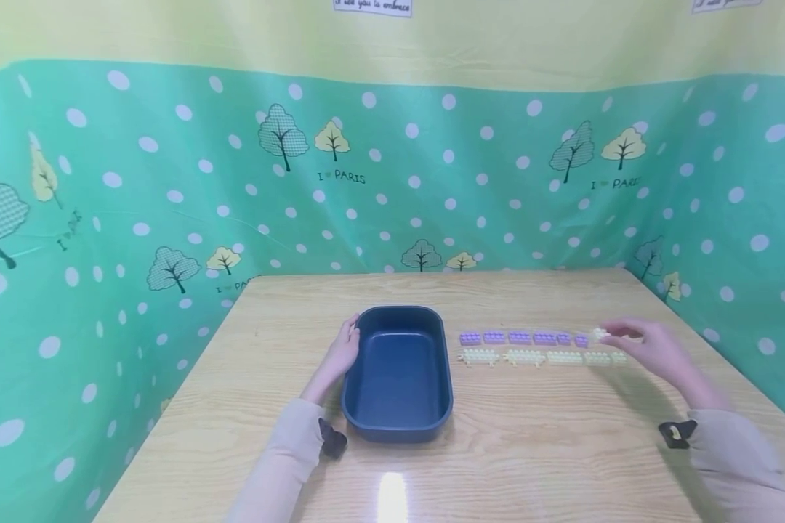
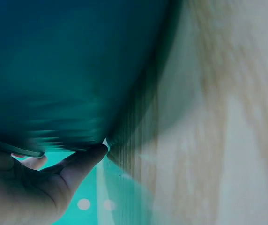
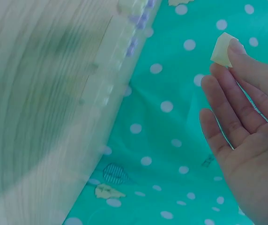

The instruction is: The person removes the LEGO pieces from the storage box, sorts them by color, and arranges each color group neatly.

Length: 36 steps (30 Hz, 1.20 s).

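A deep blue rectangular container [image 1: 399,434] stands on the table, its inside bare. At its far left side, my left hand [image 1: 344,350] holds the rim; in the left wrist view the thumb [image 2: 85,168] lies along the outer wall [image 2: 68,84]. My right hand [image 1: 654,350] pinches a pale cream toy building brick [image 3: 222,49] between thumb and index finger, the other fingers loosely extended. This brick is at the right end of a row of purple building bricks [image 1: 520,338]. Nearer to me runs a second row of pale yellow-green bricks [image 1: 565,357].
The light wood table [image 1: 530,450] carries the container and both brick rows, which lie right of the container. A green dotted curtain [image 1: 392,181] with printed trees hangs behind the table and along both sides. Dark wrist bands [image 1: 677,434] sit over the sleeves.
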{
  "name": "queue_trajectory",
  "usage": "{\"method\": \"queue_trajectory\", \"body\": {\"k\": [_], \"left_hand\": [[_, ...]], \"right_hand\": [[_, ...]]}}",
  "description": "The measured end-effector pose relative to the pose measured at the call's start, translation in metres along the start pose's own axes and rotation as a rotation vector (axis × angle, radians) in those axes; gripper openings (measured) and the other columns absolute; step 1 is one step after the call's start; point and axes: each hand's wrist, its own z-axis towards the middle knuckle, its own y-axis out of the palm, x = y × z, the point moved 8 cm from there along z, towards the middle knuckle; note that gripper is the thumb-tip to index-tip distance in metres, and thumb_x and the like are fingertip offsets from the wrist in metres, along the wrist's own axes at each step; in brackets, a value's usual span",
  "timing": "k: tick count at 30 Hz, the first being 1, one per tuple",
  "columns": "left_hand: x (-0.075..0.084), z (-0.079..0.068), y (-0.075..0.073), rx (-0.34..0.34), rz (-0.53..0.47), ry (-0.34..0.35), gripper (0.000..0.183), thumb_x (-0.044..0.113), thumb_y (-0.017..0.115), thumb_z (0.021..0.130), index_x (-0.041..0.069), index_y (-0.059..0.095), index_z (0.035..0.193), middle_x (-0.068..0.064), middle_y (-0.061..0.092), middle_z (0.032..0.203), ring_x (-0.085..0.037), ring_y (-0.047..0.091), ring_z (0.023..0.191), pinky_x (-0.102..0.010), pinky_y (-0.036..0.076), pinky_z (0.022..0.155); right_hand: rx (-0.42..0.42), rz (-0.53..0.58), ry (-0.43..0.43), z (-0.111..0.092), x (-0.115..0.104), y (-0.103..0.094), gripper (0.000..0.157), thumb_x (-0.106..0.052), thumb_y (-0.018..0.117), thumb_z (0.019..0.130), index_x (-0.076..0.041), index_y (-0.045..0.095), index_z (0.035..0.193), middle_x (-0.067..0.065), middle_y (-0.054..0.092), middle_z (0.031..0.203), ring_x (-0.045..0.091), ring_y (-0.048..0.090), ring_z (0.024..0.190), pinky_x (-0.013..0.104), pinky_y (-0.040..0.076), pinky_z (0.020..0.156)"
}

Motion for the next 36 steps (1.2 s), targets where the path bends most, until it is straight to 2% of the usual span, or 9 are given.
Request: {"method": "queue_trajectory", "body": {"k": [3, 5, 7, 17, 22, 29, 33, 36], "left_hand": [[-0.001, 0.0, -0.001, -0.003, -0.004, -0.011, 0.048, 0.02, 0.027, 0.102, 0.005, 0.024, 0.147, -0.026, 0.033, 0.146, -0.043, 0.034, 0.132, -0.055, 0.027, 0.108], [-0.001, 0.0, -0.001, -0.006, -0.008, -0.01, 0.048, 0.02, 0.027, 0.102, 0.005, 0.023, 0.147, -0.026, 0.032, 0.147, -0.043, 0.033, 0.133, -0.055, 0.026, 0.109], [-0.001, 0.0, -0.002, -0.008, -0.011, -0.014, 0.049, 0.021, 0.028, 0.102, 0.005, 0.023, 0.147, -0.025, 0.031, 0.148, -0.043, 0.03, 0.134, -0.055, 0.024, 0.11], [-0.001, -0.001, -0.002, -0.005, -0.012, -0.017, 0.048, 0.022, 0.027, 0.102, 0.006, 0.025, 0.147, -0.025, 0.032, 0.147, -0.043, 0.03, 0.135, -0.056, 0.025, 0.109], [-0.002, -0.001, 0.0, -0.01, -0.027, -0.024, 0.048, 0.023, 0.027, 0.102, 0.008, 0.025, 0.147, -0.024, 0.033, 0.147, -0.041, 0.031, 0.135, -0.055, 0.025, 0.11], [-0.003, 0.0, -0.001, 0.006, -0.002, -0.018, 0.047, 0.022, 0.028, 0.102, 0.007, 0.027, 0.147, -0.024, 0.032, 0.148, -0.043, 0.03, 0.134, -0.056, 0.024, 0.11], [-0.002, 0.0, -0.001, 0.005, 0.001, -0.018, 0.047, 0.021, 0.028, 0.102, 0.007, 0.026, 0.147, -0.025, 0.033, 0.147, -0.044, 0.032, 0.133, -0.057, 0.025, 0.109], [-0.002, -0.001, -0.001, 0.005, 0.0, -0.017, 0.047, 0.021, 0.028, 0.102, 0.007, 0.026, 0.147, -0.026, 0.034, 0.146, -0.044, 0.033, 0.132, -0.057, 0.026, 0.108]], "right_hand": [[0.011, -0.013, -0.003, -0.003, 0.009, -0.006, 0.034, -0.023, 0.065, 0.088, 0.002, 0.064, 0.112, 0.024, 0.067, 0.103, 0.007, 0.059, 0.092, 0.034, 0.049, 0.076], [0.017, -0.017, -0.006, -0.005, 0.015, -0.009, 0.033, -0.022, 0.066, 0.088, 0.002, 0.065, 0.11, 0.023, 0.067, 0.102, -0.013, 0.048, 0.088, 0.021, 0.045, 0.072], [0.018, -0.016, -0.002, -0.007, 0.021, -0.011, 0.033, -0.021, 0.066, 0.087, 0.002, 0.065, 0.11, 0.024, 0.067, 0.102, -0.025, 0.037, 0.084, 0.013, 0.041, 0.068], [-0.001, -0.056, 0.02, -0.012, 0.041, -0.012, 0.036, -0.021, 0.07, 0.083, 0.005, 0.065, 0.108, 0.026, 0.067, 0.099, -0.022, 0.039, 0.08, 0.015, 0.044, 0.065], [-0.012, -0.03, 0.003, -0.017, 0.049, -0.01, 0.032, -0.015, 0.071, 0.083, 0.007, 0.065, 0.105, 0.026, 0.067, 0.097, -0.02, 0.044, 0.078, 0.013, 0.043, 0.064], [-0.01, -0.047, -0.002, -0.018, 0.063, -0.005, 0.03, -0.017, 0.073, 0.081, 0.004, 0.067, 0.102, 0.019, 0.069, 0.092, -0.019, 0.045, 0.076, 0.011, 0.042, 0.064], [-0.03, -0.075, 0.031, -0.018, 0.071, -0.002, 0.031, -0.02, 0.072, 0.082, 0.004, 0.067, 0.102, 0.019, 0.069, 0.093, -0.02, 0.043, 0.076, 0.015, 0.043, 0.065], [-0.064, -0.09, 0.061, -0.018, 0.078, 0.001, 0.035, -0.023, 0.07, 0.083, 0.005, 0.066, 0.103, 0.022, 0.068, 0.096, -0.015, 0.046, 0.077, 0.025, 0.047, 0.067]]}}
